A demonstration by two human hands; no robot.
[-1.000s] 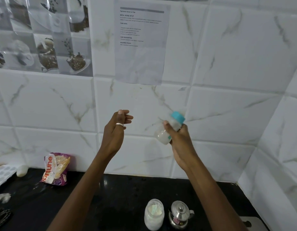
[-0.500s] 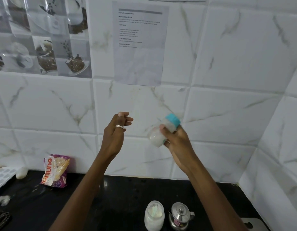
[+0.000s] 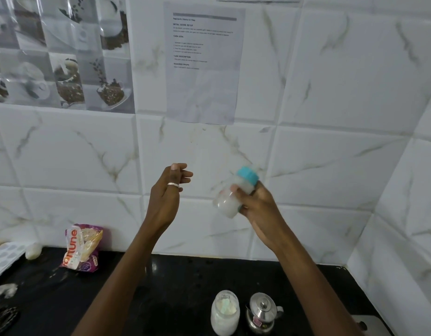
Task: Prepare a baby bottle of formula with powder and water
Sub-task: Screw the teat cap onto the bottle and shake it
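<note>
The right hand [image 3: 260, 204] is raised in front of the tiled wall [image 3: 330, 93], its fingers and thumb curled round a small baby bottle [image 3: 227, 202]. The bottle is held in the air, well above the bench [image 3: 175, 282], tilted with its blue screw collar [image 3: 247, 175] up to the right and its base down to the left; its clear body looks milky white and is blurred. The left hand [image 3: 164, 197] is raised beside it, apart from the bottle, fingers loosely extended and holding nothing, a silver ring [image 3: 173, 184] on one finger. On the black bench below stand a glass jar of white powder [image 3: 225, 314] and, just beside it to the right, a small steel lidded pot [image 3: 262, 311]. Further left, against the wall, lies a crumpled "fortune" packet [image 3: 82, 248], and at the left edge a pale moulded tray [image 3: 3, 255]. A printed sheet [image 3: 202, 61] is stuck to the wall above the hands.
</note>
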